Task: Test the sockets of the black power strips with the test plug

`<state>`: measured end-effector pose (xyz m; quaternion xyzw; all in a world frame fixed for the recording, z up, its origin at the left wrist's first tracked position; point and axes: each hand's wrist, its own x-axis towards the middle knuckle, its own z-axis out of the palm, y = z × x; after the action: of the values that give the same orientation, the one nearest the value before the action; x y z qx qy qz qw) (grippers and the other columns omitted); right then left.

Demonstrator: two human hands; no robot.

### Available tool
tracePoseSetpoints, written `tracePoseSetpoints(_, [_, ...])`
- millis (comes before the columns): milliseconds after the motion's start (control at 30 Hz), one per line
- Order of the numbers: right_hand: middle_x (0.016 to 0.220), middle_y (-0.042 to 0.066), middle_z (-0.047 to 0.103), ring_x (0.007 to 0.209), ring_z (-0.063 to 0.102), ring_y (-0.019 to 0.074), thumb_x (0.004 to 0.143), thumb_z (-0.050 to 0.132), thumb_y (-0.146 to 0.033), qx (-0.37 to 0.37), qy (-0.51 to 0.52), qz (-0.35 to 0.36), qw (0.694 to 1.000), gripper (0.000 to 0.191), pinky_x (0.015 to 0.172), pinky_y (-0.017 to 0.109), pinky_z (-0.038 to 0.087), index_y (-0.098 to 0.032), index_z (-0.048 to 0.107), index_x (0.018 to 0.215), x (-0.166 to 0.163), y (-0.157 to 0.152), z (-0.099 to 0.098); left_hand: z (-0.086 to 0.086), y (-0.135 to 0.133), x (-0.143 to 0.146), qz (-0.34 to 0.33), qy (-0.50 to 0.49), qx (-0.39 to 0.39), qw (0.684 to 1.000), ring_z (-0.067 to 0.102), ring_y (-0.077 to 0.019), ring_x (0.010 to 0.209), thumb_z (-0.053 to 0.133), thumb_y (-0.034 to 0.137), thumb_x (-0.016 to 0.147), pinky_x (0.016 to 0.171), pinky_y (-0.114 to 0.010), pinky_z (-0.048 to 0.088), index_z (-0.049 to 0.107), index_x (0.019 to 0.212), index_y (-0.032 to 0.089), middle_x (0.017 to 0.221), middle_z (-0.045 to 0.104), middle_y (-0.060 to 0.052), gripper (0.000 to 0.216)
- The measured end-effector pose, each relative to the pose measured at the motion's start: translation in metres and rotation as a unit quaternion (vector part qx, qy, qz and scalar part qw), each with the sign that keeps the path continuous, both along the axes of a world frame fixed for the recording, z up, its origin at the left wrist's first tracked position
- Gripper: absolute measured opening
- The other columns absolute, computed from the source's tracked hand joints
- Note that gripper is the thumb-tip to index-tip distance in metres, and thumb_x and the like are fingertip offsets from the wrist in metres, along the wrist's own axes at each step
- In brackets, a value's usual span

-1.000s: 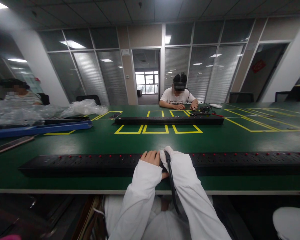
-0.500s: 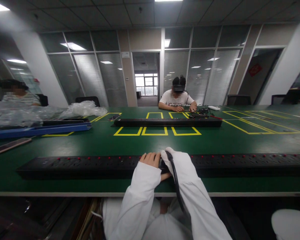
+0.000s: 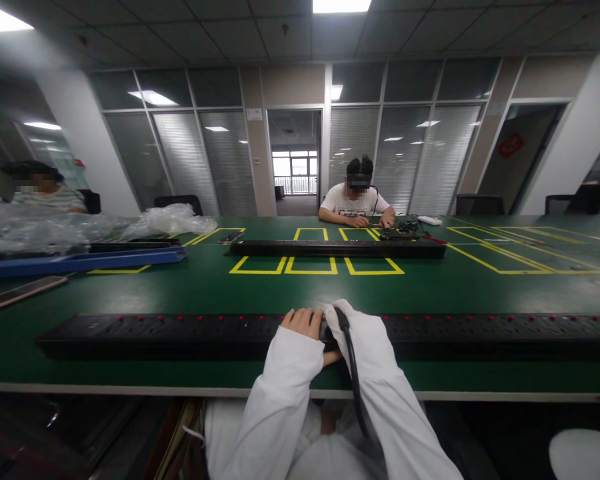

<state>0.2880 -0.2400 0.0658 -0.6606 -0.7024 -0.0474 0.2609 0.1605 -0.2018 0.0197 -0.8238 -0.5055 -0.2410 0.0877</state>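
A long black power strip [image 3: 180, 333] with a row of red dots along it lies across the green table in front of me. My left hand [image 3: 304, 324], bare, is wrapped over the middle of the strip, its fingers on top and the thumb at the near side. Right beside it, my right hand [image 3: 341, 321] in a white glove is closed on a black cable [image 3: 353, 367], pressed down over the strip. The cable runs from this hand toward my lap. Its end at the strip is hidden by my fingers.
A second black power strip [image 3: 337, 249] lies farther back across yellow tape outlines [image 3: 310, 272]. Clear plastic wrap [image 3: 45, 227], a blue channel [image 3: 80, 263] and a phone [image 3: 23, 295] are at left. A co-worker [image 3: 357, 200] sits opposite; another person [image 3: 45, 190] is at far left.
The view has tilted up slightly, so everything sits a little lower in the picture. Both hands keep their place on the strip.
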Motion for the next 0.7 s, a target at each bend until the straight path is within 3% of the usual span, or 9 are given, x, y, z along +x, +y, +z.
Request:
tracePoseSetpoints(233, [0.068, 0.0, 0.063, 0.059, 0.055, 0.0071, 0.09, 0.035, -0.046, 0.002, 0.042, 0.049, 0.998, 0.038, 0.061, 0.021, 0.041, -0.02, 0.062, 0.094, 0.009, 0.009, 0.008, -0.001, 0.001, 0.0, -0.002, -0.003, 0.008, 1.0, 0.056, -0.0293, 0.097, 0.064, 0.052, 0.06, 0.093, -0.046, 0.037, 0.053, 0.112, 0.015, 0.107, 0.062, -0.012, 0.065])
tracePoseSetpoints(433, [0.086, 0.003, 0.066, 0.075, 0.06, 0.01, 0.092, 0.033, -0.042, 0.027, 0.104, 0.031, 0.994, 0.038, 0.072, 0.024, 0.045, -0.019, 0.059, 0.108, 0.009, -0.004, -0.001, -0.006, 0.004, 0.001, -0.003, 0.001, 0.017, 1.0, 0.056, -0.0285, 0.097, 0.065, 0.054, 0.058, 0.093, -0.045, 0.037, 0.054, 0.113, 0.015, 0.107, 0.062, -0.012, 0.068])
tracePoseSetpoints(567, [0.09, 0.002, 0.062, 0.073, 0.058, 0.0073, 0.091, 0.037, -0.045, 0.03, 0.146, 0.02, 0.989, 0.039, 0.068, 0.024, 0.049, -0.015, 0.056, 0.107, 0.015, -0.01, -0.003, -0.01, 0.003, 0.002, 0.013, -0.01, 0.046, 0.999, 0.056, -0.0299, 0.098, 0.058, 0.068, 0.059, 0.093, -0.046, 0.036, 0.054, 0.113, 0.014, 0.105, 0.062, -0.014, 0.076])
tracePoseSetpoints(700, [0.09, 0.002, 0.06, 0.072, 0.057, 0.0069, 0.09, 0.04, -0.043, 0.032, 0.162, 0.007, 0.986, 0.036, 0.066, 0.023, 0.05, -0.014, 0.056, 0.106, 0.022, -0.014, -0.001, -0.013, 0.004, 0.002, 0.014, -0.01, 0.064, 0.998, 0.055, -0.0301, 0.099, 0.058, 0.071, 0.058, 0.094, -0.046, 0.036, 0.055, 0.113, 0.014, 0.106, 0.062, -0.014, 0.079])
